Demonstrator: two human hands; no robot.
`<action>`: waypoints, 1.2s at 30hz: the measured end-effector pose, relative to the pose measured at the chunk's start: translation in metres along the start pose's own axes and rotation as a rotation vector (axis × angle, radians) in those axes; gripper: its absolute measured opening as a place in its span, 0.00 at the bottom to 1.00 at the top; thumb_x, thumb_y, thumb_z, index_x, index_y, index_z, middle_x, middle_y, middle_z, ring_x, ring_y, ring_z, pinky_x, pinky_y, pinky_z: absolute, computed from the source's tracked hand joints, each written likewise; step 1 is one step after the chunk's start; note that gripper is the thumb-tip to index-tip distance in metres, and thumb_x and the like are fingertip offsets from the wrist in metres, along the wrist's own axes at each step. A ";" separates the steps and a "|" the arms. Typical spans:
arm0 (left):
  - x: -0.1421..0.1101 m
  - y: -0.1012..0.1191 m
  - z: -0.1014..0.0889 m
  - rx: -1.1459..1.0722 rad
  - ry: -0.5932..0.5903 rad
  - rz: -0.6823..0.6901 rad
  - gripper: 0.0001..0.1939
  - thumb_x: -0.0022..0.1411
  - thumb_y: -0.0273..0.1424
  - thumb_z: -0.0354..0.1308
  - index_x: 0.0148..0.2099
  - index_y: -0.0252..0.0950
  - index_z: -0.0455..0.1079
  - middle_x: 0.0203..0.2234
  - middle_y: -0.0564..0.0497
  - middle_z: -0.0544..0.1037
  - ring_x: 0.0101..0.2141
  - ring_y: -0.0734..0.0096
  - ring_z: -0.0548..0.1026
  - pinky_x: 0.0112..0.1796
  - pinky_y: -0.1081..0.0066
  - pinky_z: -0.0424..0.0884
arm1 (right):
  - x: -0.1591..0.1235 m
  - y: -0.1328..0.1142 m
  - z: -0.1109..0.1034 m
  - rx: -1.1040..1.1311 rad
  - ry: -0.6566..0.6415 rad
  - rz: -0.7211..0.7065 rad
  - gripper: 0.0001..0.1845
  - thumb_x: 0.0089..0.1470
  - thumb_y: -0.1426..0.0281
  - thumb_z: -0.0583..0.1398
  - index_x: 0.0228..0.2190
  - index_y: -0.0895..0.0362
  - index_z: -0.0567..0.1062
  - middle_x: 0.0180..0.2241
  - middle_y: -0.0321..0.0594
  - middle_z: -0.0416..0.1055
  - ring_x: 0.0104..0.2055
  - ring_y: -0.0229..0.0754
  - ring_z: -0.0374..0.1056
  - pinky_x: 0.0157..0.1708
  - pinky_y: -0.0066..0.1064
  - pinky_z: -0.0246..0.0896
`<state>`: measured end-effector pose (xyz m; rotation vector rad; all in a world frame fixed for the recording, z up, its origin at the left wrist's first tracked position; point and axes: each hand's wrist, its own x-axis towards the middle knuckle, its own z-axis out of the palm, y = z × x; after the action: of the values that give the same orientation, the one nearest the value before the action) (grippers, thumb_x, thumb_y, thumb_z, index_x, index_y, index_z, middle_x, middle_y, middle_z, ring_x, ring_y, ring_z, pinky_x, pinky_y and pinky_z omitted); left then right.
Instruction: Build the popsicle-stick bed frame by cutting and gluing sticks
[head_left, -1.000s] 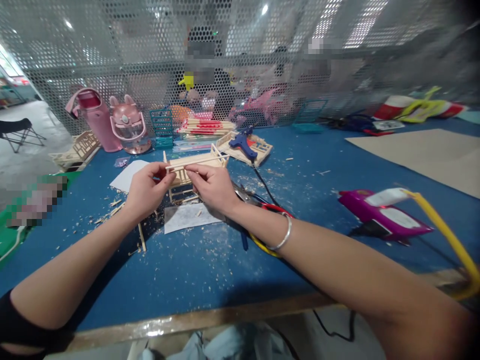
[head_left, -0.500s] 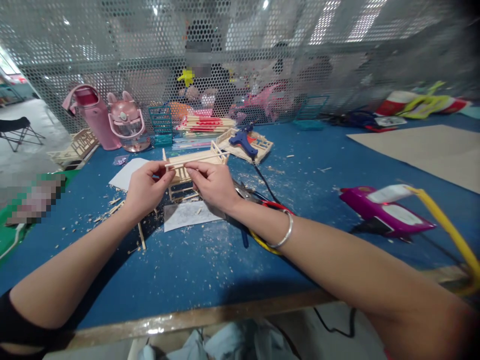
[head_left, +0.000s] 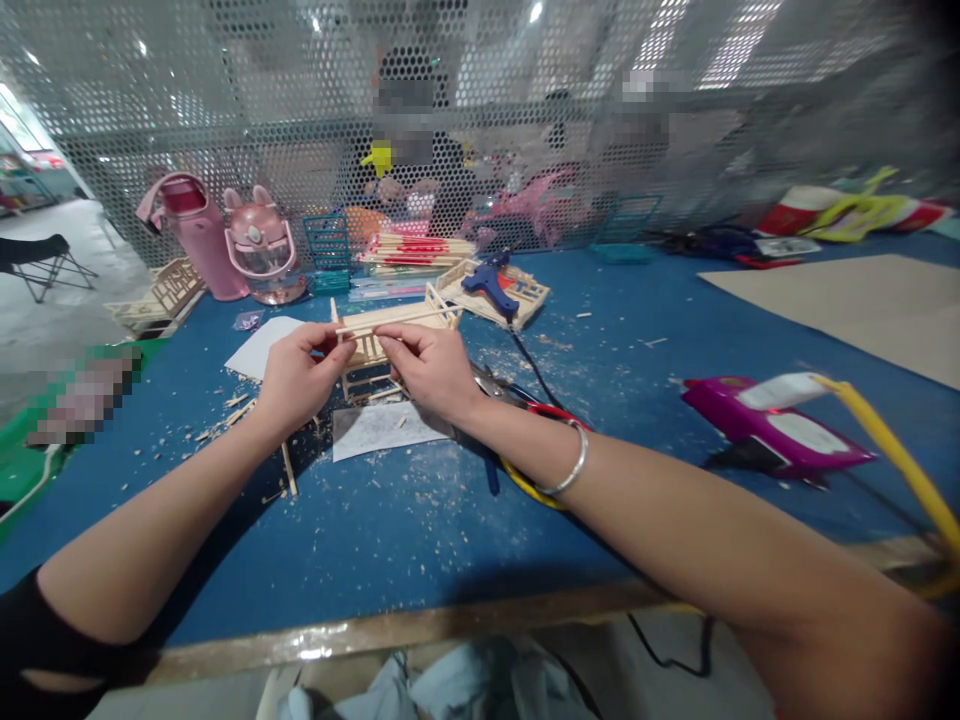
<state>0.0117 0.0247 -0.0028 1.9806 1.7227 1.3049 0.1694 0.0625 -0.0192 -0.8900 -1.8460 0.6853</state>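
A thin wooden stick point(head_left: 417, 316) lies across the near side of a small wooden stick model point(head_left: 366, 350), which has posts and rails. My left hand point(head_left: 301, 378) pinches the stick near its left end, thumb against fingertips. Close by, my right hand point(head_left: 435, 372) is closed in a pinch at the stick's middle, by the model's front rail. The fingertips partly hide where stick and model meet. Below the model lies a printed paper sheet point(head_left: 375, 432). Pliers point(head_left: 495, 388) with red and yellow handles are partly covered by my right forearm.
A blue glue gun point(head_left: 491, 286) rests on another wooden piece point(head_left: 531, 312) behind. A pink bottle point(head_left: 204, 245), a clear pink-lidded jug point(head_left: 262, 255) and bundled sticks point(head_left: 416, 250) stand along the mesh screen point(head_left: 285, 150). A purple tool point(head_left: 772, 425) lies right; wood scraps litter the blue table point(head_left: 420, 540).
The whole view has shifted slightly, so things appear a little farther right. Both hands keep their pinch on the stick, with no clear movement against the model.
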 end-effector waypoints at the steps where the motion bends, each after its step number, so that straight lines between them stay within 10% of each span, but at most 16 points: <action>1: 0.000 -0.001 0.001 -0.021 -0.002 -0.005 0.10 0.54 0.33 0.53 0.36 0.34 0.71 0.28 0.50 0.75 0.27 0.75 0.68 0.29 0.73 0.64 | 0.000 -0.001 -0.001 -0.011 0.015 -0.014 0.15 0.52 0.66 0.53 0.37 0.57 0.76 0.21 0.36 0.69 0.23 0.33 0.60 0.24 0.26 0.53; 15: 0.002 -0.009 0.003 -0.182 -0.077 -0.035 0.14 0.54 0.36 0.54 0.42 0.34 0.67 0.26 0.53 0.70 0.28 0.75 0.67 0.32 0.72 0.65 | -0.002 -0.004 -0.005 -0.127 0.005 -0.200 0.13 0.52 0.64 0.55 0.31 0.57 0.77 0.21 0.34 0.71 0.22 0.32 0.60 0.25 0.25 0.53; 21: -0.017 0.010 -0.015 0.071 0.231 0.210 0.22 0.53 0.34 0.57 0.49 0.33 0.63 0.34 0.47 0.70 0.34 0.70 0.68 0.36 0.68 0.67 | 0.006 -0.017 -0.022 -0.258 -0.083 -0.421 0.11 0.53 0.67 0.54 0.32 0.57 0.76 0.28 0.37 0.75 0.27 0.33 0.67 0.29 0.25 0.58; 27: -0.029 0.025 -0.024 0.077 0.078 0.321 0.12 0.58 0.32 0.52 0.43 0.36 0.69 0.35 0.47 0.75 0.35 0.69 0.72 0.37 0.70 0.68 | 0.013 -0.037 -0.024 -0.288 -0.242 -0.593 0.12 0.55 0.71 0.53 0.38 0.58 0.74 0.34 0.39 0.75 0.35 0.35 0.69 0.36 0.26 0.61; 36: -0.029 0.018 -0.032 0.069 -0.123 0.171 0.10 0.59 0.33 0.48 0.37 0.38 0.71 0.28 0.50 0.78 0.29 0.69 0.74 0.30 0.73 0.66 | 0.003 -0.031 -0.043 -0.278 -0.037 -0.504 0.13 0.54 0.63 0.53 0.38 0.57 0.69 0.26 0.35 0.69 0.26 0.33 0.62 0.28 0.26 0.59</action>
<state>0.0037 -0.0177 0.0145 2.2398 1.5924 1.1601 0.1990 0.0503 0.0229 -0.5441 -2.1183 0.1341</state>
